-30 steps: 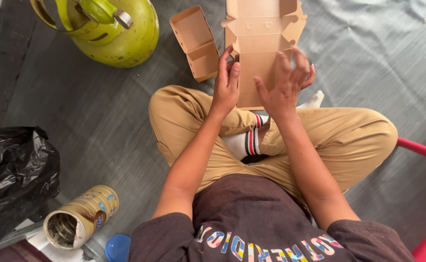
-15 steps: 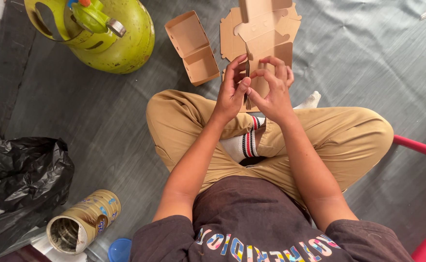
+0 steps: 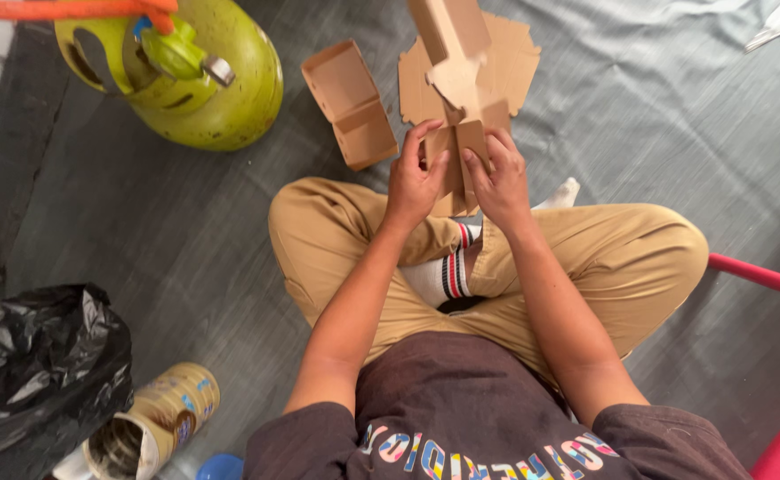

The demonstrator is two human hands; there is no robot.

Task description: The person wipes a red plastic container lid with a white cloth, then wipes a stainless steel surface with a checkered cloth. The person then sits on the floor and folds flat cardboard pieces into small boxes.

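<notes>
I sit cross-legged on a grey floor and hold a flat brown cardboard box blank (image 3: 463,62) upright in front of my knees. My left hand (image 3: 415,174) grips its lower left flap, thumb pressed on the card. My right hand (image 3: 498,176) grips the lower right flap beside it, and the two flaps are pinched together between my hands. A folded-up cardboard box (image 3: 352,105) lies open on the floor just left of the blank.
A green gas cylinder (image 3: 203,80) stands at the upper left. A black plastic bag (image 3: 39,373) and an open tin can (image 3: 150,425) lie at the lower left. A red bar (image 3: 763,277) runs along the right edge.
The cardboard blank has been folded narrower and tipped upright. Both hands slid down and closer together onto its lower flaps.
</notes>
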